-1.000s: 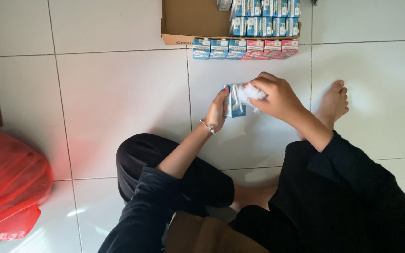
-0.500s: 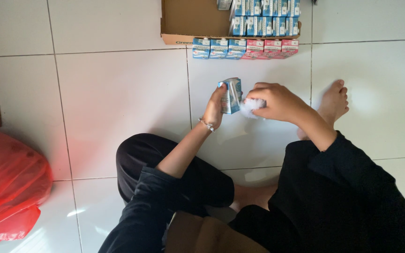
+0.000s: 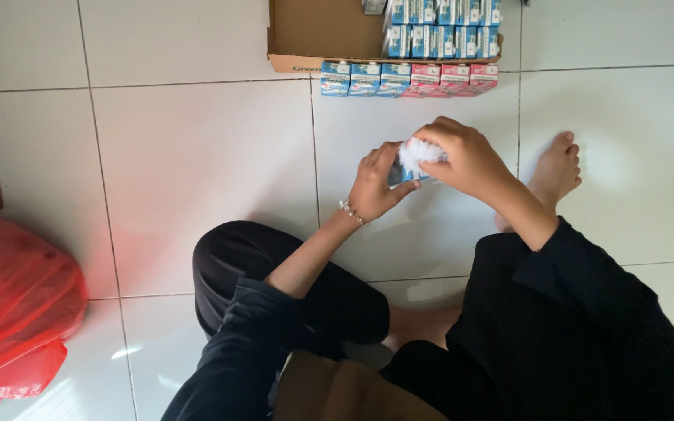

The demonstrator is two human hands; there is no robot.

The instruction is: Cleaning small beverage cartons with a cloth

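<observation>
Both hands sit lower than before, the left hand (image 3: 374,183) and right hand (image 3: 462,160) clamped on one small blue carton (image 3: 401,173) with white wrap (image 3: 417,150); at twelve o'clock, six floor cartons (image 3: 409,79) front a cardboard box (image 3: 313,35)

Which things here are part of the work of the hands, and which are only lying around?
In the work:
- left hand and right hand
- small blue carton held between them
- white cloth on the carton

Lying about:
- row of blue and pink cartons
- cardboard box
- red plastic bag
</observation>
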